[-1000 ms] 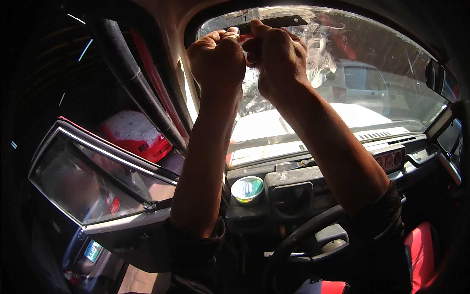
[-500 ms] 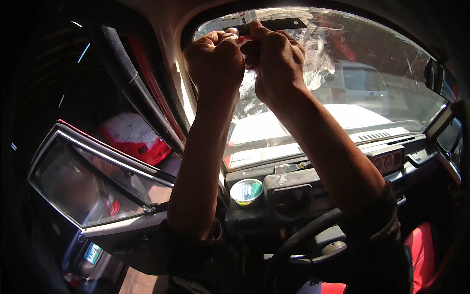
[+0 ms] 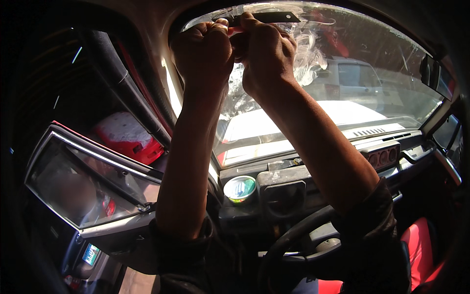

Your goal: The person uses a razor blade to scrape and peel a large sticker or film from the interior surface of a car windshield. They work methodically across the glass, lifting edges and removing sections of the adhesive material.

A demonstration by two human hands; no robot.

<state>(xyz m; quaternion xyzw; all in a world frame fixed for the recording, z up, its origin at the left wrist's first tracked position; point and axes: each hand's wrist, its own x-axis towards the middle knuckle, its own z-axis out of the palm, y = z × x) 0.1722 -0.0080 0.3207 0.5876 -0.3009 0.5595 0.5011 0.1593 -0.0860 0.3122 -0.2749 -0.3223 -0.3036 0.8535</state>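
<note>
Both my hands are raised to the top of the windshield (image 3: 313, 68), close together. Between them is a thin, flat, dark cutter blade (image 3: 278, 17) with a slanted right end and a small round hole there. My right hand (image 3: 267, 51) is closed on its middle, thumb pressed along it. My left hand (image 3: 203, 54) is curled shut at the blade's left end, thumb tip against it; its fingers hide that end. A bit of red shows between the hands. Whitish smears (image 3: 308, 59) streak the glass behind and below them.
Below my forearms are the dashboard (image 3: 338, 161), a round tub (image 3: 239, 189) with a green and white lid, and the steering wheel (image 3: 289, 240). An open door with its window frame (image 3: 93, 183) stands at left. A white car (image 3: 357, 81) shows through the glass.
Both hands and the blade sit slightly further left and higher in the picture, but the whole scene has shifted likewise. The grip looks the same.
</note>
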